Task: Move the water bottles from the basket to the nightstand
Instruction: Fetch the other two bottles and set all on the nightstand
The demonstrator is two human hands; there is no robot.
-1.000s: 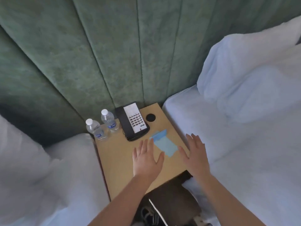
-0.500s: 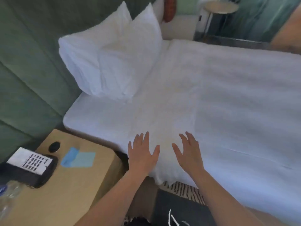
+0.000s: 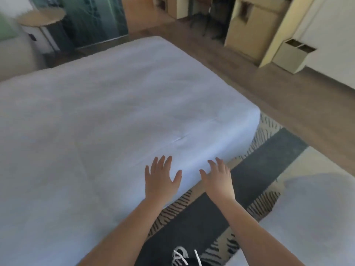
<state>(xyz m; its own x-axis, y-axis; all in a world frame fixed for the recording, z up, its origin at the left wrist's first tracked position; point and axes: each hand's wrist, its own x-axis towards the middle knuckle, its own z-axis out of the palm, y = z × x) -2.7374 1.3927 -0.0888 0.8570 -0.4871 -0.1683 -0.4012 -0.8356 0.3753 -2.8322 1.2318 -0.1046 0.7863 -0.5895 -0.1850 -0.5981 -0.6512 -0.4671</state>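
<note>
My left hand hovers palm down over the near edge of a white bed, fingers spread, holding nothing. My right hand is beside it, just past the bed's edge, fingers also apart and empty. No water bottle, basket or nightstand shows in the head view at this moment.
The white bed fills the left and centre. A second white bed corner lies at the lower right, with a striped and dark rug between them. Wood floor, a round side table and beige cabinets stand further back. A shoe is at the bottom.
The view has swung right, away from the nightstand with two bottles and a phone, across the pillows to the foot of the bed. Both hands stay open and empty.
</note>
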